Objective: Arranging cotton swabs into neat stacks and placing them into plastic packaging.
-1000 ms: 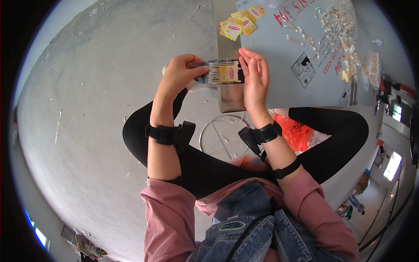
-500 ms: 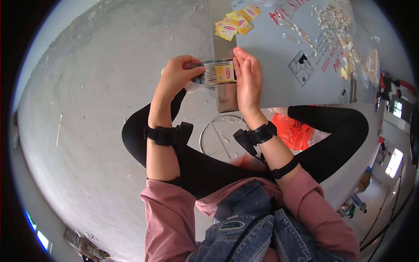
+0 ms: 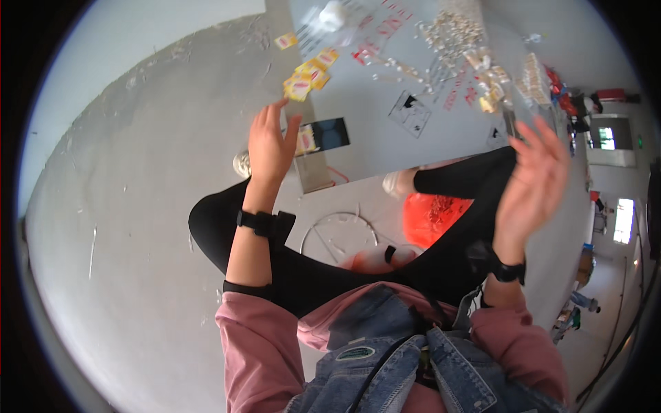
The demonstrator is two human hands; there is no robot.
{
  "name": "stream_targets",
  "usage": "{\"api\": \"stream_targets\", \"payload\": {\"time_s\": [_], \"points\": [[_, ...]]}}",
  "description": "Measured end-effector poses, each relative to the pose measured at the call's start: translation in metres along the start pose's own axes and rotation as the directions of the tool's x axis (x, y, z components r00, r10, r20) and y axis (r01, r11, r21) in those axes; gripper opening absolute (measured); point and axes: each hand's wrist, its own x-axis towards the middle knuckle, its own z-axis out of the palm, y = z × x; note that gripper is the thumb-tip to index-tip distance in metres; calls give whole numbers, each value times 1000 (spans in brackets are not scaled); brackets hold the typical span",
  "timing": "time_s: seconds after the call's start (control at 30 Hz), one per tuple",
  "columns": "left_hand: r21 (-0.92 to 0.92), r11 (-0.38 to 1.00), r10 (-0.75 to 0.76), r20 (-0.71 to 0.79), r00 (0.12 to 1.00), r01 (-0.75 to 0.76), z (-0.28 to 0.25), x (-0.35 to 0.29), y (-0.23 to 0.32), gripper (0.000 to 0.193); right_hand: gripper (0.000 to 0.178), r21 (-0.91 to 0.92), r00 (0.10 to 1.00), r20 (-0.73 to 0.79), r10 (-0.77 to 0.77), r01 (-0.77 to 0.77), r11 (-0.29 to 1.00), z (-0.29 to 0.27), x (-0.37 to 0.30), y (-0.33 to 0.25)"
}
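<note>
My left hand [image 3: 270, 146] is at the left edge of the table, fingers stretched up and thumb apart, and nothing shows in its grasp. Right beside its thumb lies a flat dark rectangle [image 3: 332, 133] with a yellow printed card [image 3: 306, 139] at its left end. Whether cotton swabs lie there too, I cannot tell. Just beyond the fingertips is an overlapping heap of yellow cards [image 3: 310, 77]. My right hand [image 3: 533, 182], smeared by motion, is raised off the table's right front corner with its fingers extended and holds nothing visible.
Loose cotton swabs [image 3: 451, 36] are piled at the far right of the grey table [image 3: 365, 148]. Bundled swabs [image 3: 490, 76] and a clear-bagged stack [image 3: 533, 79] lie nearer. A white blurred item [image 3: 332, 15] sits at the back. Below is a red plastic bag [image 3: 434, 217].
My hands have parted; the right swung far right, away from the clear pack of cotton swabs both were touching. The left has let go. The whole view has shifted.
</note>
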Motion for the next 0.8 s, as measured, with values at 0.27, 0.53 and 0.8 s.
{"api": "stream_targets", "payload": {"time_s": [0.27, 0.53, 0.8], "points": [[-143, 982, 147, 143, 979, -127, 32, 4, 58, 25, 21, -498, 986, -102, 132, -166, 851, -120, 33, 22], [-215, 967, 209, 354, 912, -138, 68, 15, 73, 23, 33, -449, 781, 527, 336, -79, 890, -17, 21, 204], [-139, 990, 79, 465, 882, -16, 86, 56, 81, 26, 20, -476, 683, 686, 252, 159, 865, 79, 40, 278]]}}
